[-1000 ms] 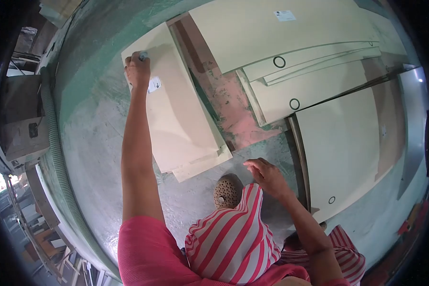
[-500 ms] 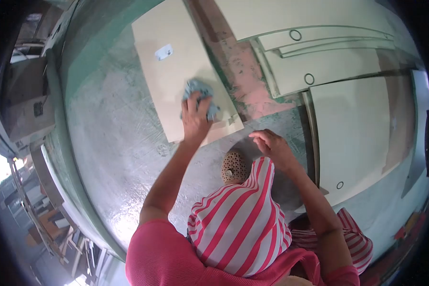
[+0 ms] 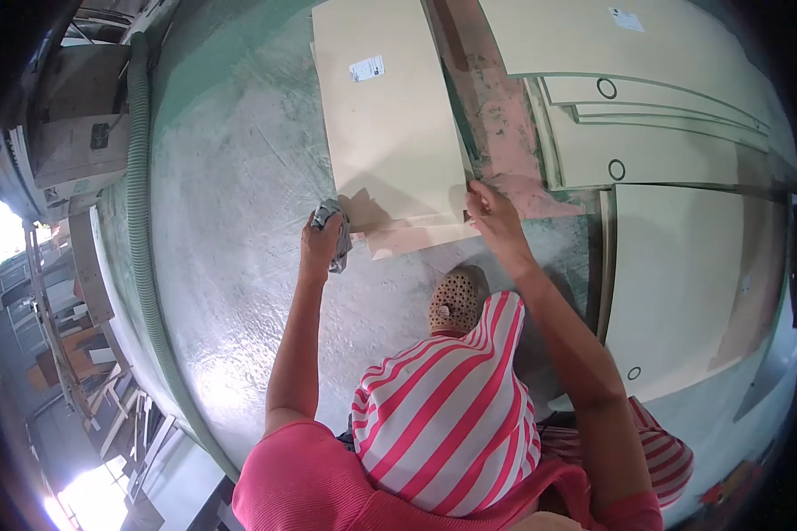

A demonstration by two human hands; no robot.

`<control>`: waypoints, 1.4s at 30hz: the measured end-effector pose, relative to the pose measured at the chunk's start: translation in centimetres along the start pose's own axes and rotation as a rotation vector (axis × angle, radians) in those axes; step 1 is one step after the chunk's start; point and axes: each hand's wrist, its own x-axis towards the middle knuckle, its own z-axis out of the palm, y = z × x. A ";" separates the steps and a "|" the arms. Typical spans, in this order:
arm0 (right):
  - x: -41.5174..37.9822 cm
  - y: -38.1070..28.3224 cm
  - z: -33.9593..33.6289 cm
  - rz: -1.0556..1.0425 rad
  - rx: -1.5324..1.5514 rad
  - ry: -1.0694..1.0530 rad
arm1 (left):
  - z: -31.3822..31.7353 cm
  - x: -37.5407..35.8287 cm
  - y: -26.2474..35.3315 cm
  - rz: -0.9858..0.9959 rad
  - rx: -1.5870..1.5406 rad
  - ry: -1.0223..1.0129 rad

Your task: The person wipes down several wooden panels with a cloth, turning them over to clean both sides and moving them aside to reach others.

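Note:
In the head view, a cream panel with a white label lies on the floor in front of me, on top of other boards. My left hand is closed round a grey-blue cloth beside the panel's near left corner. At the near right corner, my right hand has its fingers curled against the panel's edge. Part of a lower board shows beyond the panel's near edge.
Stacked cream panels and another large panel lie on the right. A ribbed hose runs down the left, with wood scraps beyond it. My perforated shoe is on the floor.
My left hand has moved with the cloth from the panel's surface to its left corner. My right hand has reached forward to the right edge. The view has shifted.

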 end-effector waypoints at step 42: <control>-9.7 -12.6 -15.5 -0.026 0.410 0.184 | 5.8 -4.1 10.8 0.040 -0.799 -0.894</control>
